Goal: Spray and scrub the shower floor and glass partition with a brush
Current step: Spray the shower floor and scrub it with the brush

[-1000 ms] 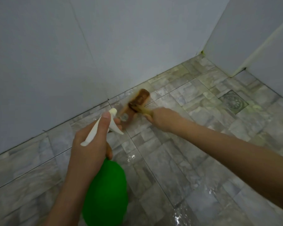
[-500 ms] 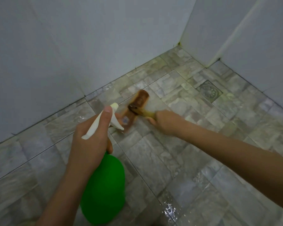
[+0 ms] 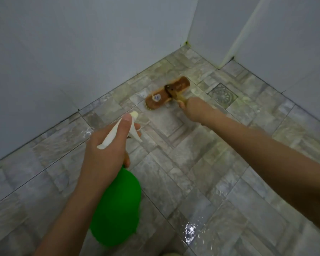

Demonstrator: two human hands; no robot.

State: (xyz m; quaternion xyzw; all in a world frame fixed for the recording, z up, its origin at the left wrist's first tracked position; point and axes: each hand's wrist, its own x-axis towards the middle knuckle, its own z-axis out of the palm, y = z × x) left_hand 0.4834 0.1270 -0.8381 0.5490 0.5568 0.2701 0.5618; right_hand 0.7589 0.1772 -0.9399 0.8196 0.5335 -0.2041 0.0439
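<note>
- Grey stone-look tiles make up the shower floor, seen from the head cam looking down. It's wet, w/ a bright glint of water near the bottom edge.
- Plain pale walls meet the floor at the back & form a corner top rt.
- On the rt stands a white panel w/ a pale edge strip. Can't tell if that's the glass partition.
- Set in the tiles near that panel is a square drain grate.
- Wooden brush: brown head lying flat on the tiles, bristles down, close to the back wall & just left of the drain, not touching it. Small sticker on its back.
- My right hand, arm stretched out, has its fingers curled round the yellowish handle, right behind the head.
- Green spray bottle w/ white trigger head: held up off the floor at lower left, nozzle pointing toward the tiles in front of the brush.
- My left hand is wrapped round the bottle neck. Thumb lies along the top of the trigger head, and one fingertip shows past the trigger lever.
- Bottle & brush are apart. Hands aren't touching.
</note>
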